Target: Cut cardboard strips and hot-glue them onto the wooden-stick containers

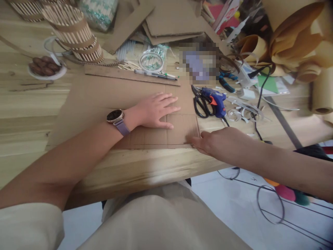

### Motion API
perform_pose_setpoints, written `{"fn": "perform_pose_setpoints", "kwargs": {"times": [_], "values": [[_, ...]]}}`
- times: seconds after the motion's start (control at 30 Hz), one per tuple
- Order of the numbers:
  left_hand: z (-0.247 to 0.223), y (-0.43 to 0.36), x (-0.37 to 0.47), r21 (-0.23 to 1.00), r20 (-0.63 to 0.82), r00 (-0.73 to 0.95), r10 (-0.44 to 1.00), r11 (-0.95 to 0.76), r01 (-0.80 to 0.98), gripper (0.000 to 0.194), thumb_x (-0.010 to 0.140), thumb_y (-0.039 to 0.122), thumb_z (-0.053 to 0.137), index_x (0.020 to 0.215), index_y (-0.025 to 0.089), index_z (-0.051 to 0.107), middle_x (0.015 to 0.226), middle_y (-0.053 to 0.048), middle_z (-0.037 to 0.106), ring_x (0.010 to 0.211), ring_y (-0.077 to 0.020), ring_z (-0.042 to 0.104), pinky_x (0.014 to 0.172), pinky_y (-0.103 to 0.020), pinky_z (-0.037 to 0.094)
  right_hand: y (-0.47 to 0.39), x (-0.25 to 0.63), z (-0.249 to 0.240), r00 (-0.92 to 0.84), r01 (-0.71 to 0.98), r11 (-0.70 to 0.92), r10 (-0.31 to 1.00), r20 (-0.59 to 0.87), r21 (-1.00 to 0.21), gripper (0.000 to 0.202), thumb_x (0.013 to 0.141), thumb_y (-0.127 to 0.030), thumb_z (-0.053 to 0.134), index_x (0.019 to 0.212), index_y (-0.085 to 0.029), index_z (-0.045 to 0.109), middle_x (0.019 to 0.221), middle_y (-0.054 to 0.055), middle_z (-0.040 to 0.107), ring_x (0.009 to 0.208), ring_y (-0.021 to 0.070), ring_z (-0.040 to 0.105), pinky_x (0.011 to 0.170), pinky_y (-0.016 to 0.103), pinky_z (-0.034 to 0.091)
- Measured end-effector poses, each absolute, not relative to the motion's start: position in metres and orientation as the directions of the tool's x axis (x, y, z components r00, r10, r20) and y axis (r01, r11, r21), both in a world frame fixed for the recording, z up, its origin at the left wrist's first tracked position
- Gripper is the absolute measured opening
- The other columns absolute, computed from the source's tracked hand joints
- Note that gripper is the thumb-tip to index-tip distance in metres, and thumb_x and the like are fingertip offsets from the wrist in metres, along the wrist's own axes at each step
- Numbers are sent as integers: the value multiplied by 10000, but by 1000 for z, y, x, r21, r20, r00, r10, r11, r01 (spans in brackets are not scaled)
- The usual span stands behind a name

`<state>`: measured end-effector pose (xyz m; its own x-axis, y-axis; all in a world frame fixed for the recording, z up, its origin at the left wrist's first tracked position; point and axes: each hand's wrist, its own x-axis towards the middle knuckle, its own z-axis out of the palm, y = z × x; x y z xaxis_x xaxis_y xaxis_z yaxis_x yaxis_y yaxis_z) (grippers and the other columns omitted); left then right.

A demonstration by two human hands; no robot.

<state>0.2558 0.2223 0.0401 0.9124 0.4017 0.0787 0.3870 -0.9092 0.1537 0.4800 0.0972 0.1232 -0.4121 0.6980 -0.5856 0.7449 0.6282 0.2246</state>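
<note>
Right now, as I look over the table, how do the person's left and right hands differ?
The left hand lies flat with its fingers spread, while the right hand has its fingers curled. The left hand is well inside the edges of the cardboard sheet; the right hand is at its near right corner. The left hand has a watch at its wrist; the right hand has none. Both are ungloved.

Craft work area, likely a workshop: the wooden counter point(15, 121) bears cardboard point(88, 95), scissors point(203, 98), a glue gun point(220, 104), a pen point(156, 75) and rolled paper point(322, 86).
</note>
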Motion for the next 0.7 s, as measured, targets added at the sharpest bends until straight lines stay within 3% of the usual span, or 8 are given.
{"fn": "perform_pose_setpoints", "kwargs": {"times": [0.2, 0.47, 0.7], "values": [[40, 223, 255, 166, 79, 916, 394, -911, 377, 804, 935, 693, 499, 1541, 172, 413, 1656, -162, 289, 1525, -354, 254, 1245, -496, 168, 94, 490, 128, -332, 712, 636, 678, -656, 298, 460, 923, -68, 469, 1336, -248, 564, 810, 61, 698, 530, 173, 587, 475, 283, 212], [39, 224, 254, 175, 95, 916, 390, -912, 370, 799, 939, 705, 473, 1539, 179, 419, 1644, -160, 319, 1518, -353, 272, 1242, -512, 190, 90, 508, 128, -295, 714, 628, 672, -679, 311, 563, 844, 38, 421, 1293, -263, 576, 866, 60, 697, 591, 186, 627, 488, 274, 217], [37, 225, 253, 170, 97, 915, 392, -912, 373, 806, 929, 723, 469, 1534, 191, 429, 1646, -146, 319, 1520, -348, 273, 1248, -506, 190, 83, 528, 121, -264, 759, 580, 689, -675, 296, 318, 1018, -197, 368, 1225, -248, 604, 894, 59, 687, 629, 193, 636, 473, 300, 164]]}}
